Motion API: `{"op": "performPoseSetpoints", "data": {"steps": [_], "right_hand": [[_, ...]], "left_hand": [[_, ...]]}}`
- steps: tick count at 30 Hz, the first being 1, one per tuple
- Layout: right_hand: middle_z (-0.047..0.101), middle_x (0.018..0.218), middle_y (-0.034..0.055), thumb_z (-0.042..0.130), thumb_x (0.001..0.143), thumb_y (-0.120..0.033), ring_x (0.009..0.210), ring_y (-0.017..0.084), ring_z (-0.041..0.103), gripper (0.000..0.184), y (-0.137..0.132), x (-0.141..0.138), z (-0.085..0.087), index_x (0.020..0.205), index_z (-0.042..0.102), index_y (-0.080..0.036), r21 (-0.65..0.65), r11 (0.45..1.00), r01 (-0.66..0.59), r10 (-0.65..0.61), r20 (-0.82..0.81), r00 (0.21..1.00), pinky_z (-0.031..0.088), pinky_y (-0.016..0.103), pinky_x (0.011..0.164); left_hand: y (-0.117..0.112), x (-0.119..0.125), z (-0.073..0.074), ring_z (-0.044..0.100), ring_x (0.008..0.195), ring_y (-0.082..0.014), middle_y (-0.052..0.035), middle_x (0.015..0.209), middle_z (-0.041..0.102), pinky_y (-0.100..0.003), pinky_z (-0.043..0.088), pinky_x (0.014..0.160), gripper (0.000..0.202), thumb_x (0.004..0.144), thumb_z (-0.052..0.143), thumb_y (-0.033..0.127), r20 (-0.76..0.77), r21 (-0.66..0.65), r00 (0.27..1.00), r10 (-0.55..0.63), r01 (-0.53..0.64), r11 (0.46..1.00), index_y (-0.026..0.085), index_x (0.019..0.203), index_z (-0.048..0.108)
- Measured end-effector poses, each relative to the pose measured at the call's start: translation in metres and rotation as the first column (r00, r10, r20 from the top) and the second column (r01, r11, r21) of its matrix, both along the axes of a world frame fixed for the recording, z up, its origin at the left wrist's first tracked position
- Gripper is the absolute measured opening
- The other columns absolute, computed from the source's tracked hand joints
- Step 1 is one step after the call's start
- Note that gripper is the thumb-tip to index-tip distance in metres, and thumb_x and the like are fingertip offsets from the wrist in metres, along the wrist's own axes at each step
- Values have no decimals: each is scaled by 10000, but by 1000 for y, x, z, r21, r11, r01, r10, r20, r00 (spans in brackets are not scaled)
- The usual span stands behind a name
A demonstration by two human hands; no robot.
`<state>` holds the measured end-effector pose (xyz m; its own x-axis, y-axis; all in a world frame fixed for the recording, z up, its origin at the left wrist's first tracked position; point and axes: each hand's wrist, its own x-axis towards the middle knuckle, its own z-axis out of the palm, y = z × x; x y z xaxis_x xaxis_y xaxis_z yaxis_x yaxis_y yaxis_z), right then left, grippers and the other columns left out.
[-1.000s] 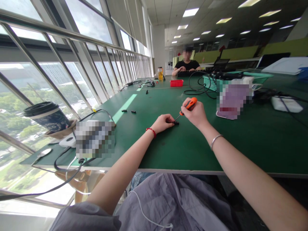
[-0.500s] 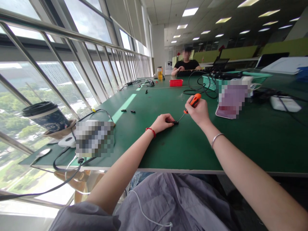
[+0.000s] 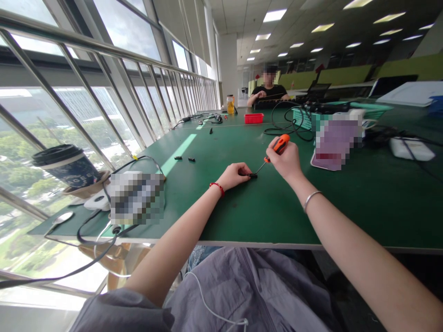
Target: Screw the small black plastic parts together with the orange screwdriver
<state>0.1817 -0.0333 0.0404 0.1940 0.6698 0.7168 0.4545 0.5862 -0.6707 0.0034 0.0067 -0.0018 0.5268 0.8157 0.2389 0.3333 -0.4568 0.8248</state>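
The green table is smooth, so anything knocked loose would likely slide far across it. The screwdriver meets the work at a slant, its thin tip just beside the left fingertips. A push off its axis could make it jump out and jab them, or score the table. The black part is tiny and held only by a pinch. A hard twist might spin it free.

The right hand is raised off the table with the wrist cocked. Its fingers are wrapped fully round the orange handle, and the shaft slants down and left. The left hand lies low on the table, its fingers curled and pinched closed on the part. The part rests on the table between the two hands, in front of the person.
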Motion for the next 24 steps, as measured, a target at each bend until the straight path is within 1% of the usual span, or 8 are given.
{"op": "performPoseSetpoints", "data": {"steps": [6,14,20,24], "right_hand": [[456,497,-30,562,650,-185,477,117,444,139,2,0,1,540,482,-216,-24,1000,-9,9,-9,1000,412,275,514],[445,503,-34,548,644,-192,492,115,437,114,0,0,1,555,482,-213,-22,999,-40,40,-2,999,392,266,499],[455,512,-26,549,637,-189,501,121,438,115,-1,0,2,553,477,-217,-19,999,-48,48,10,999,393,276,508],[460,515,-25,552,639,-184,506,125,444,122,0,0,2,557,469,-219,-20,999,-48,48,24,999,394,281,519]], "left_hand": [[0,0,1,611,706,-119,-36,752,678,-276,509,742,81,677,665,112,3,-15,1000,-8,8,1000,111,747,625],[-1,-1,2,614,712,-122,-42,767,683,-281,510,743,87,687,675,136,3,-22,1000,-11,11,1000,110,753,624],[-2,1,1,598,680,-111,-29,735,672,-258,499,704,97,698,682,185,2,9,1000,18,-18,1000,119,736,623],[-4,4,-1,594,678,-114,-28,729,668,-256,497,694,99,695,682,198,-2,47,998,59,-58,997,126,719,618]]}}
